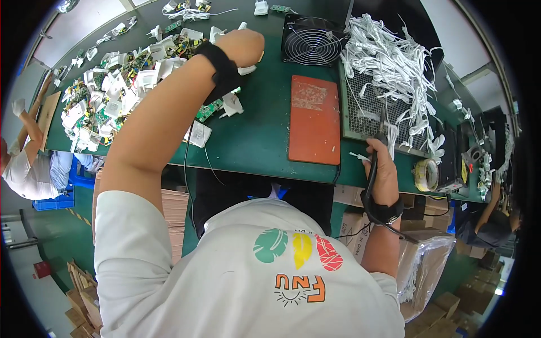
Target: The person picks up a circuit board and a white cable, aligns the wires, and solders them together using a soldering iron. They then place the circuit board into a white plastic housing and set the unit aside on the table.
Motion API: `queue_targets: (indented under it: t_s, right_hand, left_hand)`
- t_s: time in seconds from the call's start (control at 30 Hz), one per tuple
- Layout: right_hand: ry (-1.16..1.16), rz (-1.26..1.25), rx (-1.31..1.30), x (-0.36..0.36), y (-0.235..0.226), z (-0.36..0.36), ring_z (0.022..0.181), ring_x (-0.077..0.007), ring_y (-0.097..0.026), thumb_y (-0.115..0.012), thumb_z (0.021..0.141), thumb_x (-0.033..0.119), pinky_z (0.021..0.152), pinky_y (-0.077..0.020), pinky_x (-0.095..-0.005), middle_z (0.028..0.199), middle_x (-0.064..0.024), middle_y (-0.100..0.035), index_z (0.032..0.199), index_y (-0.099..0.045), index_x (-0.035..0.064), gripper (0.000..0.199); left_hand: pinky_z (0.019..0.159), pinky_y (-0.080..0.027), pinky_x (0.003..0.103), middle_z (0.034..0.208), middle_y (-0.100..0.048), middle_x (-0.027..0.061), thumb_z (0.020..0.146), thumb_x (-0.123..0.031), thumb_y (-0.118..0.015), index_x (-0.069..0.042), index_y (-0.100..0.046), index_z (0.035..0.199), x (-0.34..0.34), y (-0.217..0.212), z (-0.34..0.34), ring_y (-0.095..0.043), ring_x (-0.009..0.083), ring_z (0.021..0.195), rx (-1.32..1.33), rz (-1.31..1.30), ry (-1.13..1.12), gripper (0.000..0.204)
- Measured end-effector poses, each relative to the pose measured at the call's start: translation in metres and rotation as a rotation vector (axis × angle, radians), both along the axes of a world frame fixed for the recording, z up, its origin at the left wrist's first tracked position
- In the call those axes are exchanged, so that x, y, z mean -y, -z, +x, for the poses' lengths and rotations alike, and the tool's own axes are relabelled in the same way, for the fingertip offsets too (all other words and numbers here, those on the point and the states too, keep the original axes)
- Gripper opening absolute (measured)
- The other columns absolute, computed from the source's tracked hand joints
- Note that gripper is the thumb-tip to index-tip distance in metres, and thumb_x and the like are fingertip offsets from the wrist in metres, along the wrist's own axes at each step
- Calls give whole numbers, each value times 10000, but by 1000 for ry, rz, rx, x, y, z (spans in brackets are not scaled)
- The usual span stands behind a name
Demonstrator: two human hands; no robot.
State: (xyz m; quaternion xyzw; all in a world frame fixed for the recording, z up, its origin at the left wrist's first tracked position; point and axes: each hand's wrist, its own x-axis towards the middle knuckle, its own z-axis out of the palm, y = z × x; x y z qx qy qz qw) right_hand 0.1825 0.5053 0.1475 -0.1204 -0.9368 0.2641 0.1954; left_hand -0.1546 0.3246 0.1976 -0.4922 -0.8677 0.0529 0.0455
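Note:
My left hand [242, 48] is curled closed at the far side of a heap of small circuit boards and white plastic plug housings [141, 79]. Its fingers are turned away, so what they hold is hidden; white plastic shows just beside the hand. My right hand [385, 177] grips a soldering iron [382, 130] near the table's front edge. The iron points away from me, over a mesh-topped tray [360, 96]. White cables [389, 50] lie bundled on that tray. Black bands wrap both my wrists.
Between my hands lies an orange-red mat [314, 121] with scraps on it. Behind it stands a black fan [313, 40] with a wire guard. A roll of yellowish tape [425, 174] sits at the right edge. Other people [34, 155] sit at both sides.

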Motion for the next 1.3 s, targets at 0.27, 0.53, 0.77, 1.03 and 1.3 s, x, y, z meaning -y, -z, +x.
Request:
queue_targets:
  t_s: [0.27,0.53,0.77,1.03,1.3]
  right_hand:
    - [10,-206,-269,20,-6,-16,782,-129,-526,-571,763,-128,718,-438,-233,862,-59,-545,1167,-478,67,458]
    - [-86,-447,-288,63,-12,-57,718,-82,-522,-598,792,-59,652,-442,-209,824,-40,-566,1194,-478,71,439]
    - [-55,-459,-246,76,-11,-65,643,-87,-498,-586,792,-57,597,-427,-209,762,-39,-541,1179,-482,71,421]
    - [-53,-478,-271,75,-13,-61,642,-68,-499,-590,792,-43,594,-431,-206,767,-35,-556,1198,-471,76,440]
    - [15,-514,-330,77,-16,-58,671,-56,-521,-608,787,-32,616,-437,-198,781,-25,-585,1210,-472,85,459]
  left_hand:
    - [632,-467,311,706,-594,147,789,-88,-542,13,-571,825,43,-35,71,-591,232,664,604,607,177,111]
    - [608,-468,324,799,-566,124,772,-13,-536,1,-537,910,82,24,111,-591,239,689,693,666,-72,138]
    - [584,-489,384,858,-515,114,719,-14,-551,-31,-518,926,60,22,183,-580,288,724,231,598,107,210]
    - [612,-473,359,901,-569,93,734,-50,-614,-49,-577,969,47,46,172,-541,269,698,179,400,116,238]
    - [636,-431,352,713,-585,85,774,-111,-623,-58,-632,882,47,29,162,-515,268,710,414,763,118,120]
